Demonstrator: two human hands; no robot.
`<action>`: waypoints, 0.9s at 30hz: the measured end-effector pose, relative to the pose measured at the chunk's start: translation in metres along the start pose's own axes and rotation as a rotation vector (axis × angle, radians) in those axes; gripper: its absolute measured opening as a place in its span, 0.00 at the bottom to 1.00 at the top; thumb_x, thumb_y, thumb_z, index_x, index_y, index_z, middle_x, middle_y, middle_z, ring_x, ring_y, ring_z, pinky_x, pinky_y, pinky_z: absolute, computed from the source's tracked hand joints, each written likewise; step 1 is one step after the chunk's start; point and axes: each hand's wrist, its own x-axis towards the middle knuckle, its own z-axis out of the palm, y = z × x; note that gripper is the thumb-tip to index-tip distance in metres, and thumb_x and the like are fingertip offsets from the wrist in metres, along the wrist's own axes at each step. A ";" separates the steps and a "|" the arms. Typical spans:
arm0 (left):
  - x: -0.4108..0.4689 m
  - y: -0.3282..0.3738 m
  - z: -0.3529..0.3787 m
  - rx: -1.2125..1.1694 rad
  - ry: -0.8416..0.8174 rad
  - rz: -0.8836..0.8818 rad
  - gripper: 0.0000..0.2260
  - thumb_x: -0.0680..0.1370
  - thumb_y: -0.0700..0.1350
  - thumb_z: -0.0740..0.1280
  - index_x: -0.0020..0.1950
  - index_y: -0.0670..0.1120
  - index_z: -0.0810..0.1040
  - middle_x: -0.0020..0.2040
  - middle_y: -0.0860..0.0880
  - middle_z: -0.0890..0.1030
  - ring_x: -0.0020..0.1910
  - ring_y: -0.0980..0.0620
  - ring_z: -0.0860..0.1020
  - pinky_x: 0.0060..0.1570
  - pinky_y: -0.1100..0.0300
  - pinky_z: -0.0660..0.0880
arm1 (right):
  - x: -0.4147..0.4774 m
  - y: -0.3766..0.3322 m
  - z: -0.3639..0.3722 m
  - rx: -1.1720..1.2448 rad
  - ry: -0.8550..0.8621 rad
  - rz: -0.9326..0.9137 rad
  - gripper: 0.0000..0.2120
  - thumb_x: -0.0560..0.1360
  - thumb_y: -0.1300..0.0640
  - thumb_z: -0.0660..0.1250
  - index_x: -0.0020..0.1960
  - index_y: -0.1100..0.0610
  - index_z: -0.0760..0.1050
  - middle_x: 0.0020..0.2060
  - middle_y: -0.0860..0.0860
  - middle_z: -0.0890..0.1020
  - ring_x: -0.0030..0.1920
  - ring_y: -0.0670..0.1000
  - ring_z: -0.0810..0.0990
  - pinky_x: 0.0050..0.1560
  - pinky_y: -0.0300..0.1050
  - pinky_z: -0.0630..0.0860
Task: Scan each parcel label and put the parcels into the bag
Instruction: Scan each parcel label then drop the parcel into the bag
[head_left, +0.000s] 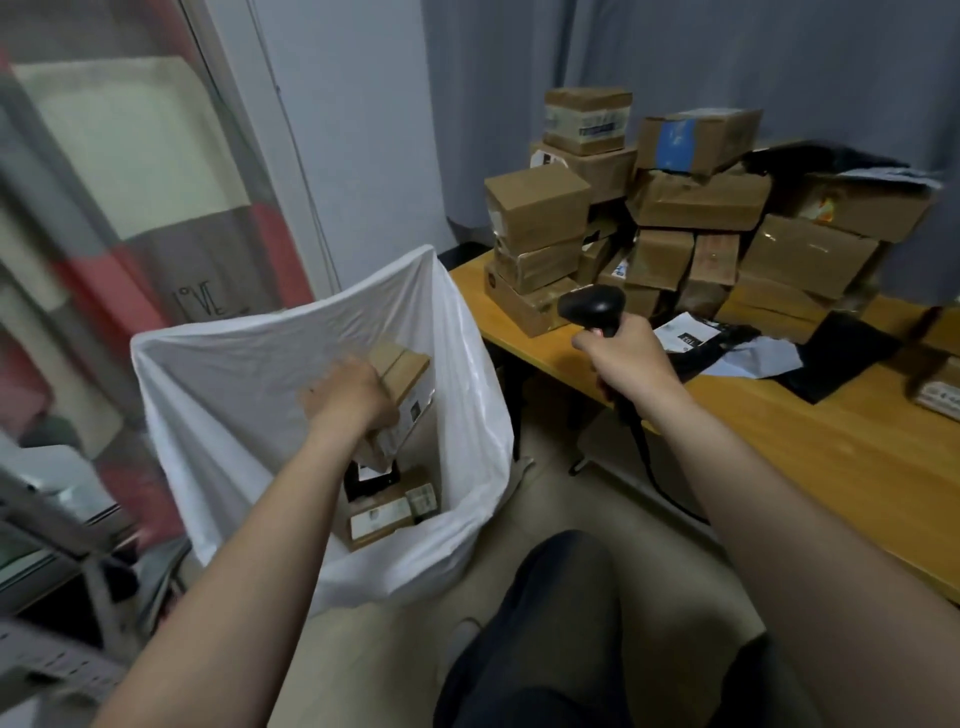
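Observation:
My left hand (349, 400) grips a brown cardboard parcel (405, 395) with a white label, held inside the mouth of the open white plastic bag (218, 384). Other parcels (387, 512) lie at the bottom of the bag, one of them black. My right hand (626, 358) holds a black barcode scanner (592, 304) by its handle above the near corner of the wooden table (779, 447); its cable hangs down past the table edge. A heap of several cardboard parcels (675, 218) is stacked at the back of the table.
Black and grey mailer bags (836, 358) and a labelled packet (685, 335) lie on the table in front of the heap. A boxed parcel (940, 389) sits at the right edge. My dark-trousered knee (561, 623) is below. A glass door and grey furniture stand to the left.

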 end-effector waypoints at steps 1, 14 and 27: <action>0.001 -0.001 0.005 0.009 0.001 -0.022 0.43 0.71 0.47 0.77 0.80 0.41 0.58 0.71 0.38 0.70 0.70 0.34 0.71 0.68 0.40 0.71 | -0.001 0.000 0.002 0.004 -0.005 0.001 0.06 0.76 0.51 0.69 0.48 0.53 0.75 0.35 0.54 0.78 0.34 0.58 0.79 0.40 0.54 0.76; 0.008 0.056 0.029 0.163 -0.071 0.175 0.39 0.74 0.54 0.77 0.78 0.47 0.61 0.77 0.39 0.62 0.76 0.33 0.61 0.70 0.35 0.68 | -0.005 0.005 -0.021 0.010 0.066 0.045 0.07 0.76 0.52 0.69 0.47 0.56 0.76 0.35 0.54 0.78 0.35 0.58 0.79 0.38 0.52 0.76; -0.015 0.223 0.058 -0.006 -0.042 0.714 0.22 0.78 0.53 0.70 0.71 0.50 0.72 0.69 0.46 0.75 0.69 0.39 0.71 0.63 0.45 0.74 | -0.013 0.045 -0.119 0.034 0.322 0.100 0.07 0.77 0.54 0.69 0.42 0.53 0.75 0.31 0.52 0.78 0.32 0.56 0.78 0.38 0.51 0.75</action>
